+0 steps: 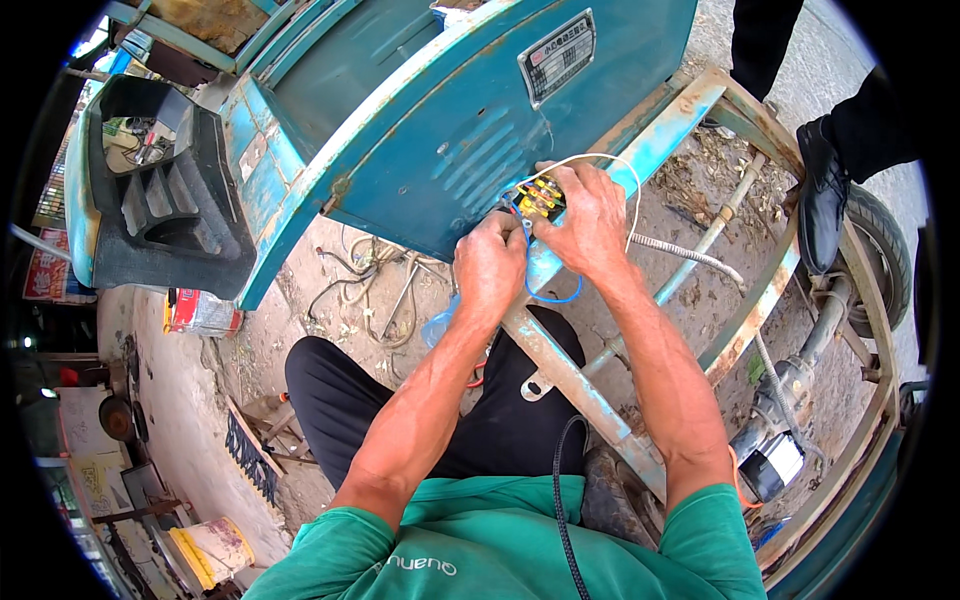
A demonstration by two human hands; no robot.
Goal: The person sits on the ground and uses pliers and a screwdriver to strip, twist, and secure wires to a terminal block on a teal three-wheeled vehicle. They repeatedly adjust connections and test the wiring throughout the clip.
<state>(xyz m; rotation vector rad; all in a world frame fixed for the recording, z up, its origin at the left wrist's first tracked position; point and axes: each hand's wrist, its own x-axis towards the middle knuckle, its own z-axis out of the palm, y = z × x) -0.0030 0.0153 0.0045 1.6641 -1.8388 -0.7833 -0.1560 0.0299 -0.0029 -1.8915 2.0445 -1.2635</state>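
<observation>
My right hand (590, 222) is closed around the side of a small yellow and black electrical part (540, 198), close against the teal metal panel (415, 165). My left hand (492, 262) is pinched just below it, at the ends of thin wires; its fingertips partly hide what they grip. A white wire (638, 180) arcs over my right hand. From between the hands a blue wire (556, 300) loops down beside the rusty teal frame rail (570, 372). A metal label plate (558, 58) is fixed to the panel above.
Loose cables (385, 285) lie on the ground at left. The open frame holds an axle with a motor (775, 465) and a wheel (880, 255). Another person's black shoe (823, 195) rests by the frame. A black plastic moulding (165, 190) and a paint bucket (215, 550) stand left.
</observation>
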